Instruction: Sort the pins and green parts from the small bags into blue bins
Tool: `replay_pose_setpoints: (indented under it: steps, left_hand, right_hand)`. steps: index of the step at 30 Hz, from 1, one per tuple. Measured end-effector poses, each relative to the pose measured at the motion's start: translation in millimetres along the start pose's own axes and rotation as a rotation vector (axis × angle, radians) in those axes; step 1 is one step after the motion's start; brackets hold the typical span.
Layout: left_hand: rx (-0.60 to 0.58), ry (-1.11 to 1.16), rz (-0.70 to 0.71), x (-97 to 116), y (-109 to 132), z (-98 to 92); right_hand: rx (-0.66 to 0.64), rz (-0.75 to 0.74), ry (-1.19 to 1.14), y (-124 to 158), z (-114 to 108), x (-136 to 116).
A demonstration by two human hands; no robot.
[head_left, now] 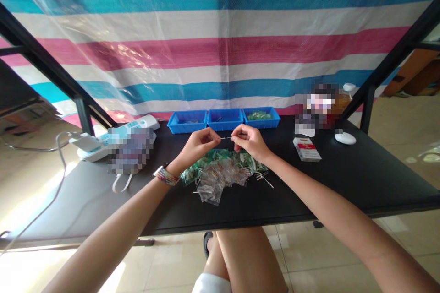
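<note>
My left hand (202, 143) and my right hand (250, 141) meet over the middle of the table, both closed in a pinch. Between their fingertips stretches a thin, pale stick-like piece (226, 138), gripped at each end; its exact kind is too small to make out. Below the hands lies a pile of small clear plastic packets (220, 176) with thin pieces inside. Green packets (190, 174) spread along the far side and both flanks of that pile. A few loose white thin sticks (265, 178) rest at its right, near my right wrist.
Behind my hands stand three blue bins (225, 124) in a row; the right one holds green packets. A power strip (118, 135) with a plugged-in cable lies left. At right are a cigarette box (307, 149), a white mouse (345, 138) and a bottle (346, 94). Striped sheeting hangs behind.
</note>
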State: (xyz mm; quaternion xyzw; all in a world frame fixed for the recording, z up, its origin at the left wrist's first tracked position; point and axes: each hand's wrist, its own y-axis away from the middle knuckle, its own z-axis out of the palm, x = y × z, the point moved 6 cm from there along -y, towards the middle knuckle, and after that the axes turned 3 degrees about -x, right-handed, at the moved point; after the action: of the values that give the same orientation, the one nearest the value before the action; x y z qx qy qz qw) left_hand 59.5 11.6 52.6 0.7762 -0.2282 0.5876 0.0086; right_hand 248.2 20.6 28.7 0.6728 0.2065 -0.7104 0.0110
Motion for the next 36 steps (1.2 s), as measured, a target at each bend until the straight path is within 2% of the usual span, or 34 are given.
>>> replay_pose_setpoints:
  steps: [5,11,15,19,22,26,31,36]
  left_hand:
    - [0.014,-0.018,-0.014,-1,0,0.0]
    - [0.076,0.019,-0.056,-9,-2,-8.0]
    - [0.082,0.011,-0.060,-15,-3,-11.6]
    - [0.071,-0.031,-0.059,-18,-4,-11.9]
    - [-0.035,-0.143,-0.055,-18,-3,-5.2]
    - [-0.159,-0.408,0.072,-11,1,5.6]
    - [-0.183,-0.523,0.137,-12,2,9.7]
    - [-0.156,-0.510,0.132,-13,2,7.7]
  right_hand:
    - [-0.002,0.031,-0.024,-4,1,3]
    - [0.193,0.044,-0.065,-29,-17,1]
    - [0.180,0.046,0.132,-27,-28,1]
    - [0.022,-0.013,0.403,-16,-26,-3]
    - [-0.153,-0.080,0.593,-12,-16,-10]
    - [-0.359,-0.115,0.754,-7,-9,-14]
    - [-0.446,-0.083,0.764,-6,-14,-6]
    - [-0.464,0.027,0.492,-9,-23,-7]
